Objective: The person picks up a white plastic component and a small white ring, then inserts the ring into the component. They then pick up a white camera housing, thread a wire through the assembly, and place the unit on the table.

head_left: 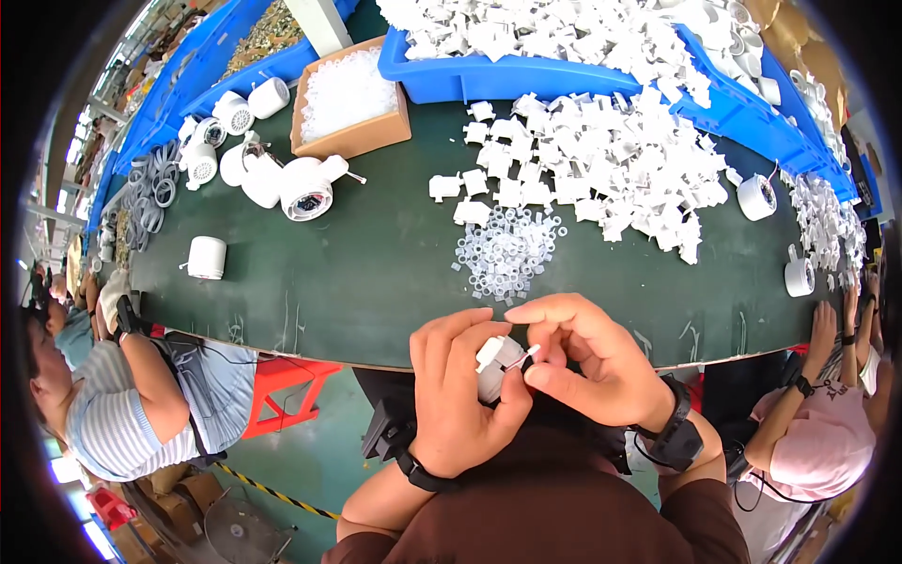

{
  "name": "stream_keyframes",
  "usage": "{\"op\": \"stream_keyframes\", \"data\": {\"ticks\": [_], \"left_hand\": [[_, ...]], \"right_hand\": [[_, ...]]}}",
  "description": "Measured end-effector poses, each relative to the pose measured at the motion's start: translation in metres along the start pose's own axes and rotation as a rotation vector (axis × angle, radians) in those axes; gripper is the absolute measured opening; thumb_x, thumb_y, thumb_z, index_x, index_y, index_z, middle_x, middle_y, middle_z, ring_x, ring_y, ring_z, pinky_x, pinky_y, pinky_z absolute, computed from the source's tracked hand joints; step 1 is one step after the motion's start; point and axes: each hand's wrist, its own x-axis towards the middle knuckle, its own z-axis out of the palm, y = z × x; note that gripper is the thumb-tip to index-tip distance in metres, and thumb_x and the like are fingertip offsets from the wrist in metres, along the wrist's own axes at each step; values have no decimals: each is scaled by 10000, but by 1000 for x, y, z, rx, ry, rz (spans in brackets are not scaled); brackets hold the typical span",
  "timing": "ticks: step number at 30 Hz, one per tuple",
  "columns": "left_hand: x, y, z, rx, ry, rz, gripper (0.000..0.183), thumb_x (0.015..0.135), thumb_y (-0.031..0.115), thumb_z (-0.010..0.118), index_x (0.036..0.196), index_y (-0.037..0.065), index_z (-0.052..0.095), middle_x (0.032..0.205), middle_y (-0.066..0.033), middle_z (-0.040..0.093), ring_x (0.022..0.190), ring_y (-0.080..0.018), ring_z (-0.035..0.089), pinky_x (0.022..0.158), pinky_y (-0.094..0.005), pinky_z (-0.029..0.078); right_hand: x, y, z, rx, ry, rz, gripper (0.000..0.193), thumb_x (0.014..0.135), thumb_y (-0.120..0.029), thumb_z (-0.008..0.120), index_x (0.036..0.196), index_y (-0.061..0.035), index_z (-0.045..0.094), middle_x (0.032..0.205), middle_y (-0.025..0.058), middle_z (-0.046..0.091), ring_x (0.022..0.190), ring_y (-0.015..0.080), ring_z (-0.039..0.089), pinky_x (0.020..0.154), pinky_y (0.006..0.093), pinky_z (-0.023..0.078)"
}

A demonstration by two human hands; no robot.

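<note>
Close to the table's front edge, my left hand (460, 399) is wrapped round a small white rounded housing (503, 352) with a squarish white piece at its top. Its lower part is hidden by my fingers and thumb. A short white cable end (534, 351) sticks out of the housing toward my right hand. My right hand (592, 362) is curled close beside it, thumb and fingers drawn together near the cable end. Whatever lies between those fingertips is too small to make out. Just beyond my hands lies a pile of small translucent rings (510, 254).
White plastic brackets (611, 169) are heaped beyond the rings, before a full blue bin (545, 77). A cardboard box (352, 141) holds translucent parts. White lamp-like units (308, 193) and grey rings (150, 193) lie left. A white cylinder (207, 258) stands nearer. People sit on both sides.
</note>
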Motion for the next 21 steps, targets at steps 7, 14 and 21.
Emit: {"op": "stream_keyframes", "data": {"ticks": [7,14,21], "left_hand": [[5,1,-1,24,5,2,326,792,102,646,1105,12,628,1175,-167,622,1031,-347,537,909,-442,427],[10,1,-5,-55,17,-58,217,833,34,552,1020,7,660,1089,-152,656,966,-324,554,869,-414,439],[13,-5,-10,-94,-59,5,199,835,56,610,1026,13,648,1072,-138,665,925,-330,559,829,-416,458]], "right_hand": [[6,-2,7,-86,-57,-91,196,926,92,653,1093,-11,662,1046,62,647,934,126,615,812,278,501],[4,24,20,-207,239,-251,169,914,124,640,1029,1,655,1004,75,649,876,119,619,764,265,504],[2,33,30,-127,274,-226,140,946,99,620,1032,-8,646,981,49,631,847,84,575,741,243,465]]}}
